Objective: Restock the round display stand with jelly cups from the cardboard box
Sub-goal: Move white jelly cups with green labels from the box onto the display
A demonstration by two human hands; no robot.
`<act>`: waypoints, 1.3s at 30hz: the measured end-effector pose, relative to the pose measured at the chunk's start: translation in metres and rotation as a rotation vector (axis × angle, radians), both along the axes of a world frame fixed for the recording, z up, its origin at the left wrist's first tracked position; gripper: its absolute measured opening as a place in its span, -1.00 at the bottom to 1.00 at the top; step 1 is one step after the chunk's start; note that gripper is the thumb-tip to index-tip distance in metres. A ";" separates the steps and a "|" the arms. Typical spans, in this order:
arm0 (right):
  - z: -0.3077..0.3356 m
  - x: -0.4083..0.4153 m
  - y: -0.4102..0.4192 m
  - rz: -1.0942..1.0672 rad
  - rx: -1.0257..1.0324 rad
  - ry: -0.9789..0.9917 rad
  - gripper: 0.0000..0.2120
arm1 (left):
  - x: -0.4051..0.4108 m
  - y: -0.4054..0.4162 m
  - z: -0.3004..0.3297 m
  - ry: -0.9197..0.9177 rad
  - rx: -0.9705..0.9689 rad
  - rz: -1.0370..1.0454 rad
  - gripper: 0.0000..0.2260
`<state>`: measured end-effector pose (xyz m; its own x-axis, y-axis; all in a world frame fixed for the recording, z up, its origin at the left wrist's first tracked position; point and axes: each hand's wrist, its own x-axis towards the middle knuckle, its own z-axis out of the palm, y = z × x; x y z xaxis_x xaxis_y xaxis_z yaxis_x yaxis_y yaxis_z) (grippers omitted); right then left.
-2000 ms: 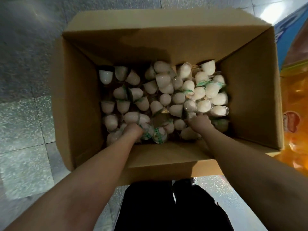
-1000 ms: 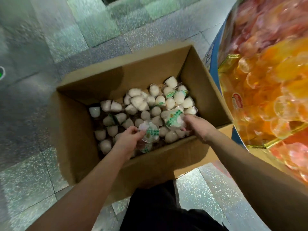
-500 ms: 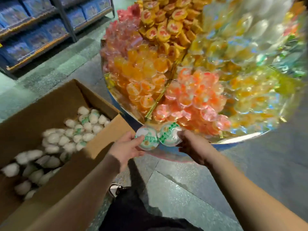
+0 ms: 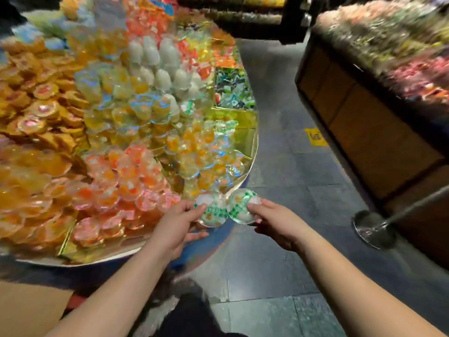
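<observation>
Two jelly cups are held side by side, foil lids up, just off the near rim of the round display stand (image 4: 251, 152). The left cup (image 4: 211, 212) is pinched by the left hand (image 4: 176, 228), thumb on the lid edge, remaining fingers curled under the body. The right cup (image 4: 240, 208) is pinched the same way by the right hand (image 4: 279, 223). The lids touch or nearly touch; it cannot be told which. A corner of the cardboard box (image 4: 29, 310) is seen at lower left, its contents out of view. Matching white cups (image 4: 165, 77) are piled in a section toward the stand's far side, beside a partly bare gold compartment (image 4: 239, 117); that is probably the target, though it is a judgement only. Cups are expected to be light, thin-walled plastic, slightly squashy, slick on the sides; the peel lid is likely the weak point. Grip is best taken at the stiff flange under the rim, not on the foil. Placement by setting down rather than dropping is advised, since the heaped piles look prone to sliding.
</observation>
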<state>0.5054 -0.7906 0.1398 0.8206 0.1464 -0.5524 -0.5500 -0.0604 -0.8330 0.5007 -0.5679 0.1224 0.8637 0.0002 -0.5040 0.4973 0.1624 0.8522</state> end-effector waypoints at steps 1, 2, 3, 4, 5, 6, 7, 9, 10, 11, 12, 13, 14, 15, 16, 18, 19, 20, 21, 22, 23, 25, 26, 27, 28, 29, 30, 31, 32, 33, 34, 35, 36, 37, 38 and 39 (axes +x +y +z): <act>0.000 0.007 -0.011 -0.029 0.003 0.003 -0.93 | 0.011 -0.012 0.000 0.005 -0.002 -0.015 -0.87; -0.001 0.015 -0.022 -0.056 0.008 0.003 -0.94 | 0.024 -0.023 0.000 0.013 -0.006 -0.028 -0.87; -0.002 0.024 -0.032 -0.085 0.018 0.004 -0.95 | 0.037 -0.033 0.000 0.018 -0.015 -0.040 -0.87; -0.004 0.034 -0.041 -0.111 0.027 0.005 -0.94 | 0.050 -0.043 -0.001 0.025 -0.027 -0.051 -0.87; -0.007 0.046 -0.050 -0.135 0.033 0.009 -0.90 | 0.064 -0.053 -0.003 0.029 -0.039 -0.061 -0.86; -0.010 0.059 -0.059 -0.160 0.033 0.020 -0.84 | 0.079 -0.062 -0.004 0.036 -0.054 -0.069 -0.83; -0.013 0.072 -0.067 -0.186 0.041 0.033 -0.80 | 0.095 -0.071 -0.007 0.042 -0.069 -0.071 -0.80; -0.016 0.102 -0.082 -0.226 0.069 0.060 -0.80 | 0.128 -0.089 -0.014 0.052 -0.099 -0.070 -0.77; -0.016 0.118 -0.089 -0.235 0.079 0.069 -0.82 | 0.145 -0.098 -0.018 0.055 -0.117 -0.072 -0.78; -0.016 0.135 -0.097 -0.240 0.083 0.074 -0.85 | 0.162 -0.107 -0.020 0.058 -0.131 -0.074 -0.78; -0.016 0.152 -0.105 -0.242 0.082 0.079 -0.86 | 0.180 -0.116 -0.023 0.066 -0.140 -0.074 -0.77; -0.015 0.170 -0.112 -0.242 0.078 0.083 -0.86 | 0.196 -0.124 -0.025 0.074 -0.145 -0.075 -0.76; -0.014 0.187 -0.119 -0.241 0.072 0.087 -0.84 | 0.213 -0.132 -0.027 0.078 -0.152 -0.076 -0.74; -0.013 0.204 -0.126 -0.241 0.068 0.091 -0.83 | 0.228 -0.138 -0.027 0.080 -0.159 -0.074 -0.73; -0.011 0.221 -0.131 -0.241 0.067 0.097 -0.82 | 0.242 -0.143 -0.027 0.085 -0.169 -0.066 -0.73; -0.010 0.252 -0.138 -0.241 0.061 0.114 -0.82 | 0.268 -0.153 -0.028 0.100 -0.200 -0.051 -0.72; -0.011 0.266 -0.141 -0.242 0.061 0.124 -0.85 | 0.279 -0.157 -0.029 0.107 -0.217 -0.049 -0.74; -0.012 0.279 -0.143 -0.245 0.069 0.135 -0.87 | 0.289 -0.161 -0.030 0.114 -0.237 -0.042 -0.80; -0.014 0.292 -0.145 -0.245 0.080 0.145 -0.89 | 0.298 -0.166 -0.032 0.121 -0.258 -0.027 -0.86; -0.015 0.305 -0.147 -0.240 0.087 0.153 -0.91 | 0.308 -0.172 -0.033 0.136 -0.279 -0.008 -0.90; -0.018 0.318 -0.148 -0.236 0.086 0.161 -0.92 | 0.316 -0.176 -0.033 0.155 -0.298 0.015 -0.90; -0.024 0.345 -0.152 -0.227 0.070 0.177 -0.91 | 0.336 -0.185 -0.041 0.190 -0.331 0.069 -0.82; -0.027 0.358 -0.153 -0.223 0.058 0.190 -0.90 | 0.345 -0.189 -0.046 0.211 -0.344 0.106 -0.74; -0.031 0.373 -0.155 -0.211 0.044 0.204 -0.89 | 0.354 -0.193 -0.049 0.236 -0.355 0.142 -0.66; -0.035 0.387 -0.155 -0.191 0.035 0.217 -0.88 | 0.365 -0.197 -0.057 0.257 -0.365 0.183 -0.59; -0.041 0.402 -0.156 -0.166 0.026 0.225 -0.88 | 0.374 -0.200 -0.062 0.273 -0.372 0.229 -0.55; -0.045 0.417 -0.157 -0.140 0.019 0.231 -0.88 | 0.383 -0.203 -0.067 0.281 -0.378 0.276 -0.55; -0.051 0.433 -0.159 -0.116 0.009 0.235 -0.88 | 0.393 -0.206 -0.069 0.281 -0.383 0.314 -0.56; -0.057 0.449 -0.159 -0.088 0.002 0.242 -0.89 | 0.403 -0.209 -0.073 0.272 -0.381 0.328 -0.60; -0.063 0.465 -0.160 -0.056 -0.002 0.246 -0.89 | 0.413 -0.211 -0.077 0.261 -0.372 0.340 -0.66; -0.069 0.481 -0.160 -0.018 -0.005 0.256 -0.89 | 0.423 -0.214 -0.082 0.254 -0.362 0.363 -0.72; -0.077 0.498 -0.161 0.018 -0.013 0.264 -0.90 | 0.432 -0.217 -0.086 0.259 -0.354 0.411 -0.78; -0.082 0.514 -0.160 0.063 -0.019 0.275 -0.90 | 0.443 -0.220 -0.092 0.265 -0.349 0.470 -0.81; -0.089 0.531 -0.160 0.117 -0.031 0.279 -0.89 | 0.453 -0.223 -0.096 0.276 -0.348 0.537 -0.83; -0.095 0.547 -0.159 0.172 -0.050 0.281 -0.87 | 0.463 -0.227 -0.101 0.291 -0.346 0.602 -0.84; -0.102 0.562 -0.159 0.223 -0.074 0.282 -0.85 | 0.470 -0.232 -0.102 0.306 -0.351 0.659 -0.87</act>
<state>1.0673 -0.9498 0.0382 0.5870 0.2557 -0.7682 -0.7237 -0.2596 -0.6394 0.9708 -0.7996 0.0206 0.5651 0.2593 -0.7832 0.4085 0.7368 0.5387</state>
